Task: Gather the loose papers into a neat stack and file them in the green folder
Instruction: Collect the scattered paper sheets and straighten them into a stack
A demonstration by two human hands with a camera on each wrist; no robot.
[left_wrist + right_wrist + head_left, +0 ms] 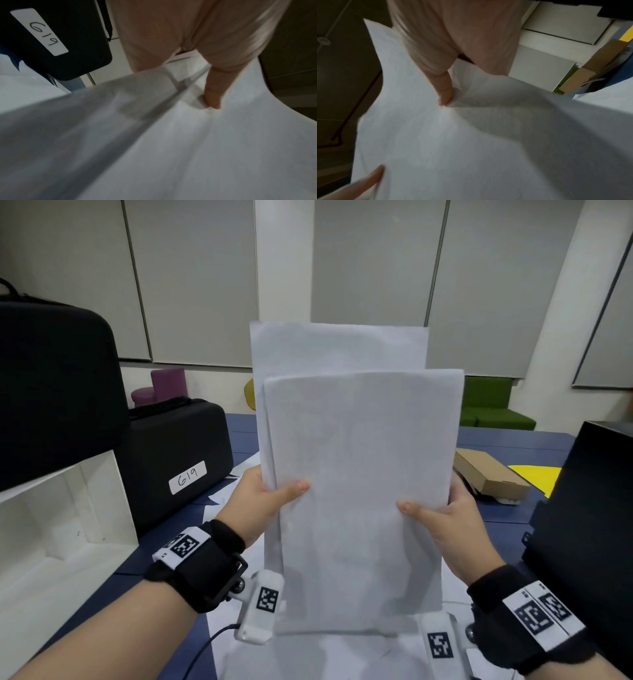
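Observation:
I hold a stack of white papers (359, 474) upright over the table, its lower edge just above more white sheets (325, 655) that lie flat. One taller sheet (339, 347) sticks up behind the rest. My left hand (274, 491) grips the stack's left edge, thumb in front. My right hand (442, 508) grips the right edge the same way. The left wrist view shows my left thumb (212, 97) pressing on the paper (188, 148). The right wrist view shows my right thumb (445, 93) on the paper (453, 148). No green folder is in sight.
On the blue table (513, 450), a black case labelled 619 (178, 453) and a bigger black case (51, 392) stand at the left, with a white open box (51, 525) in front. A cardboard box (489, 474), a yellow sheet (537, 477) and a black box (589, 508) sit at the right.

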